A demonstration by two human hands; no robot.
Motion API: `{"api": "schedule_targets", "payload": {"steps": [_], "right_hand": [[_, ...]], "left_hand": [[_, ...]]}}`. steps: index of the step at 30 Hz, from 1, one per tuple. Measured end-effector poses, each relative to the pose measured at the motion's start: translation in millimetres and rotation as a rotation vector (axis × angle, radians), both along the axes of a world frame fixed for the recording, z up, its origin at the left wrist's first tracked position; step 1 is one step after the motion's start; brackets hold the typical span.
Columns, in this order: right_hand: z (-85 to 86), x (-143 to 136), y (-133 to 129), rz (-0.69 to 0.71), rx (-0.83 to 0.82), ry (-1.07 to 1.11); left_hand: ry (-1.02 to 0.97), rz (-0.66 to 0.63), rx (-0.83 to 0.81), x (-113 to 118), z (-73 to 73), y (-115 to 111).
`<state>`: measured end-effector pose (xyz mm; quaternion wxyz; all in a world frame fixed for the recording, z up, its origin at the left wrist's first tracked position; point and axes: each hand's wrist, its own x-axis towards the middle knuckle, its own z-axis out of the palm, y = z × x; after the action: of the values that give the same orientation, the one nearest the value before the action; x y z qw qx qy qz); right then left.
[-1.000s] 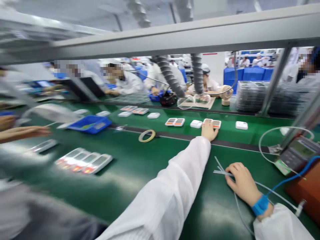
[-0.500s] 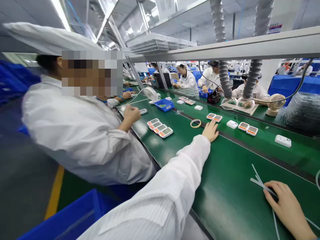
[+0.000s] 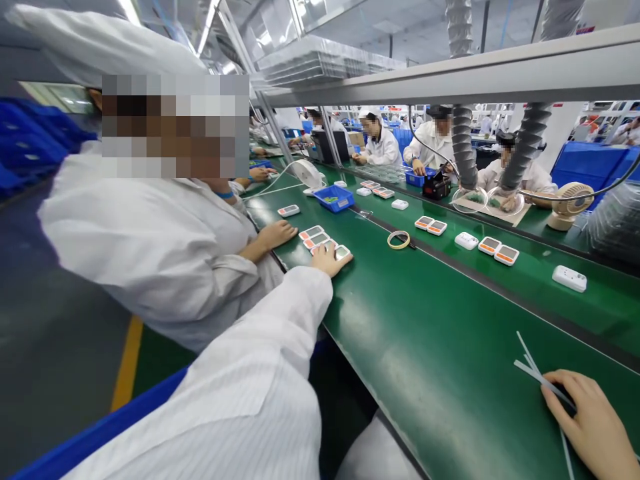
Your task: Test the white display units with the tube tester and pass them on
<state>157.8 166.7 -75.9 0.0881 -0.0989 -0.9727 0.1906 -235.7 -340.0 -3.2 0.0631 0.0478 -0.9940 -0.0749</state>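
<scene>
My left hand (image 3: 329,259) reaches far across the bench and lies with fingers apart on the near end of a row of white devices with grey screens and orange panels (image 3: 313,235). Part of the row is hidden under my fingers. At the lower right, my right hand (image 3: 590,417) is closed on several thin white strips (image 3: 531,369), whose ends stick out past the fingertips and below the hand. Beside the row, on the left, a co-worker's hand (image 3: 281,233) rests near the bench edge, with a single white device (image 3: 289,211) beyond it.
On the green bench (image 3: 425,347) lie a tape roll (image 3: 399,240), a blue tray (image 3: 334,199) and a white fan (image 3: 307,173). Paired devices (image 3: 431,225) and white units (image 3: 569,278) stand past the dark strip. A co-worker (image 3: 150,233) sits close at my left.
My left hand has moved left and nearer, from beside the paired devices to the row of devices. The co-worker's raised hand has come down to the bench. My right hand still holds the strips.
</scene>
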Motion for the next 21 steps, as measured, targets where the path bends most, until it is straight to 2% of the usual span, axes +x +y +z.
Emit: {"api": "schedule_targets", "payload": {"steps": [2, 5, 8, 12, 15, 17, 19, 21], "right_hand": [[2.3, 0, -2, -0.005, 0.001, 0.004], [6.4, 0, -5, -0.018, 0.004, 0.031], [10.1, -1, -9, -0.011, 0.006, 0.048], [13.1, -2, -12, 0.007, 0.014, 0.102], [14.0, -2, -13, 0.016, 0.017, 0.133], [14.3, -3, -13, 0.014, 0.007, 0.141], [14.4, -3, -14, 0.01, -0.006, 0.143], [14.7, -3, -14, 0.012, -0.013, 0.143]], "left_hand": [[0.009, 0.011, 0.014, 7, -8.3, 5], [0.032, 0.009, 0.037, 18, -16.8, 29], [0.054, -0.007, 0.072, 37, -24.1, 68], [0.055, -0.065, 0.127, 77, -34.4, 132], [0.008, -0.178, 0.156, 116, -38.4, 176], [-0.03, -0.289, 0.166, 144, -39.4, 195], [-0.059, -0.444, 0.178, 168, -40.3, 202], [-0.028, -0.564, 0.189, 183, -41.8, 195]]}}
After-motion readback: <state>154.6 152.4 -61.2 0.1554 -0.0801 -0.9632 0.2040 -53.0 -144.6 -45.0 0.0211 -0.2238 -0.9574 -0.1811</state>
